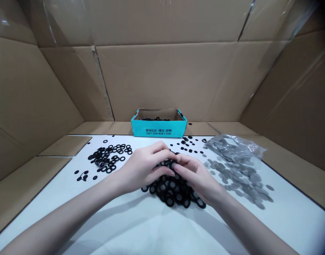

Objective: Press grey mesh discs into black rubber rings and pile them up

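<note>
My left hand (pixel 145 170) and my right hand (pixel 194 179) meet above a heap of black rubber rings (pixel 173 191), most with a grey disc seated inside. The fingertips of my right hand pinch a black ring (pixel 174 165) at the top of the heap. My left fingers curl in beside it, and what they hold is hidden. Loose black rings (pixel 109 157) lie to the left of my hands. Flat grey metal discs (pixel 239 180) are spread to the right.
A teal cardboard box (pixel 159 128) with black rings inside stands at the far edge of the white table (pixel 284 212). A clear plastic bag of grey discs (pixel 231 147) lies at the back right. Small black pieces (pixel 189 145) are scattered nearby. Cardboard walls (pixel 167 78) surround the table.
</note>
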`<state>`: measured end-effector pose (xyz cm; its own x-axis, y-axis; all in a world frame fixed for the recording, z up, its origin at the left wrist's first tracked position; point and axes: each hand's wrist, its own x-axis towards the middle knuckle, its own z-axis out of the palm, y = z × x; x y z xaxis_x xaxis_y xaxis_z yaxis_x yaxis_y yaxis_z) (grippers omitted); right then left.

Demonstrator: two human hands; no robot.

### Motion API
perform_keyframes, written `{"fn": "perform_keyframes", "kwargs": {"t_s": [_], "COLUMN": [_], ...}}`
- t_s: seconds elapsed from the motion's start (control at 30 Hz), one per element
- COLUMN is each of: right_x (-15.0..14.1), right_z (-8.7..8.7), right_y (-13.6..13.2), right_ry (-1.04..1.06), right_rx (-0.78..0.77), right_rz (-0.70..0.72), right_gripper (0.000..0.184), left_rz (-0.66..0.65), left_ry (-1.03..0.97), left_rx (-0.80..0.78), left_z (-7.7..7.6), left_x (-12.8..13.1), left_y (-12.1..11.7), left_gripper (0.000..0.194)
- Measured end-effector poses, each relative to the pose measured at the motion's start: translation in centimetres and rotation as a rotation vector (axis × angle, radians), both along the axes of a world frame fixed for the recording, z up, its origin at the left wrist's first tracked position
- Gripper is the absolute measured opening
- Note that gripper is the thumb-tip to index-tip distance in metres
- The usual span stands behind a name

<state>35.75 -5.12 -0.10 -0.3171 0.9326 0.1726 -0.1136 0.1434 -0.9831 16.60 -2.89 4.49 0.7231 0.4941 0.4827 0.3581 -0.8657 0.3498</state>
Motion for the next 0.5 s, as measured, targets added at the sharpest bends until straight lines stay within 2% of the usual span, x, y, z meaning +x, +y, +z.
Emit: {"fn": "perform_keyframes", "kwargs": {"t_s": [0.17, 0.3, 0.4, 0.5], "right_x": [0.09, -0.03, -0.18, -0.28], "right_z": [-0.04, -0.02, -0.18, -0.29], "right_y": [0.02, -0.03, -0.02, -0.03], "right_ry": [-0.040, -0.047, -0.043, -0.036], "right_rx": [0.042, 0.068, 0.059, 0.030], "right_rz": [0.052, 0.088, 0.050, 0.024], "right_gripper": [0.027, 0.026, 0.025, 0.027], "left_rz": [-0.069, -0.119, -0.119, -0.068], "left_ry": [0.022, 0.081, 0.102, 0.066], "left_rx": [0.035, -0.021, -0.045, 0.009], "left_z": [-0.01, 0.39, 0.55, 0.38], "left_x": [-0.02, -0.19, -0.25, -0.07], "left_y": [0.07, 0.01, 0.12, 0.24], "left_gripper": [0.026, 0.034, 0.028, 0.031]}}
